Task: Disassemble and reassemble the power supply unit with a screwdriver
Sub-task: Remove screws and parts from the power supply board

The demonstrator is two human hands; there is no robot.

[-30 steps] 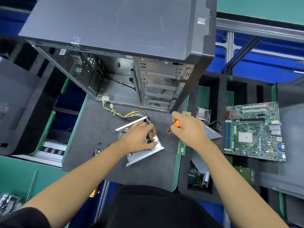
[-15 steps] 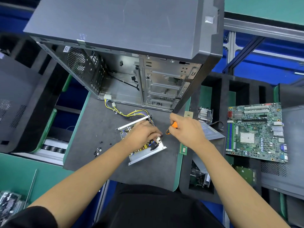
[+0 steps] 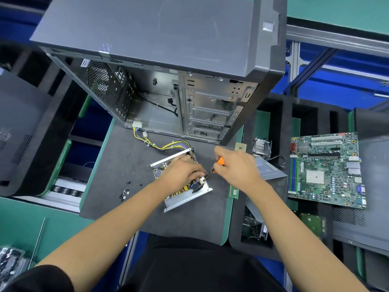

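The left hand (image 3: pixel 182 171) lies curled on the opened power supply (image 3: pixel 183 192), a shiny metal tray at six o'clock from the grey computer case (image 3: pixel 164 39). The right hand (image 3: pixel 236 167) grips an orange-handled screwdriver (image 3: pixel 219 163), tip at nine o'clock. Small black screws (image 3: pixel 124 193) dot the dark mat (image 3: pixel 126 161).

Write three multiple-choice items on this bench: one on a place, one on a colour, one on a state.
1. Where are the loose screws?
A. left of the power supply unit
B. on the motherboard
C. inside the computer case

2. What colour is the screwdriver handle?
A. blue
B. orange
C. white

3. How is the power supply unit?
A. closed
B. open, circuit board showing
C. mounted in the case

Answers: 1 A, they lie on the dark mat to its left. 2 B, orange shows beside the right hand. 3 B, components show beside the left hand.
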